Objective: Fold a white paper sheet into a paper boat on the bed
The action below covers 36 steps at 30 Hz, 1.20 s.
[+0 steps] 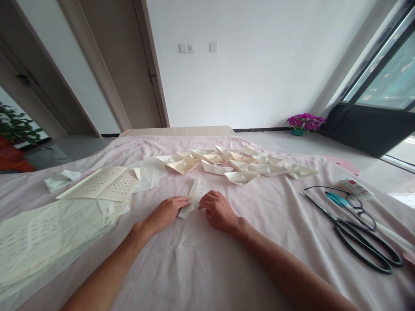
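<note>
A small folded sheet of paper (195, 193), pointed at its far end, lies on the pink cloth between my two hands. My left hand (167, 211) has its fingertips on the paper's left edge, holding it near the lower corner. Curled fingers of my right hand (218, 211) pinch the paper's right edge; the exact contact is partly hidden behind the knuckles. Just beyond the hands, several folded paper boats (242, 177) stand close together in rows, made of white and cream paper with printed marks.
On the left lie a printed booklet (106, 183), thin printed sheets (58, 229) and a crumpled paper piece (61, 179). Large black-handled scissors (363, 244), eyeglasses (353, 201) and a small white box (355, 188) lie to the right. Pink patterned cloth (207, 268) covers the surface, with wrinkles.
</note>
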{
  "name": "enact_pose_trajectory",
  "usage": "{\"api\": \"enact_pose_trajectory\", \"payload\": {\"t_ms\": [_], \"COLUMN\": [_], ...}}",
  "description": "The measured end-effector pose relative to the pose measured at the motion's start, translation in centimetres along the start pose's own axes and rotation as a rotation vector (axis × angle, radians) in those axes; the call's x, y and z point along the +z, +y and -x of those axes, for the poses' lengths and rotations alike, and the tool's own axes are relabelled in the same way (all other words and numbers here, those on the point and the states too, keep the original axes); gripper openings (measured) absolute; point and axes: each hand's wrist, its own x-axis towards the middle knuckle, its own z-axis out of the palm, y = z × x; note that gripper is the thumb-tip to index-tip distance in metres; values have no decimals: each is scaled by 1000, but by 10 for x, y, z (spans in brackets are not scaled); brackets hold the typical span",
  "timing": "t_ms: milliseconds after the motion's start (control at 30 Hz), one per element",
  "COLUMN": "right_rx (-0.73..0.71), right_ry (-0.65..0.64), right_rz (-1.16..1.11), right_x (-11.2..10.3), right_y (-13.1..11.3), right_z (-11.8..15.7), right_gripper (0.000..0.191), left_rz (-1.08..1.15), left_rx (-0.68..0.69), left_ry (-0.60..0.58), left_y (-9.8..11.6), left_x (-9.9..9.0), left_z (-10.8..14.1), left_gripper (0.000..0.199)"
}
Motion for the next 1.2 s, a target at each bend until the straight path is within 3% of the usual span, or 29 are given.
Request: {"api": "enact_pose_trajectory", "payload": {"t_ms": [267, 633, 867, 1200], "right_rx": [-30, -9, -80, -291], "right_ry": [-66, -85, -146, -255], "right_rz": [23, 70, 198, 458], "right_x": [7, 12, 11, 11], "right_y": [-16, -29, -28, -33], "right_z": [-8, -18, -21, -28], "right_gripper": [27, 24, 18, 14], "left_rz": [-38, -129, -217, -98], "left_rx": [-51, -93, -115, -204], "left_ry": [26, 128, 206, 272], "left_y": [8, 18, 23, 10], "left_x": [-6, 0, 6, 7], "left_z": [24, 26, 25, 24], "left_gripper": [51, 46, 31, 7]}}
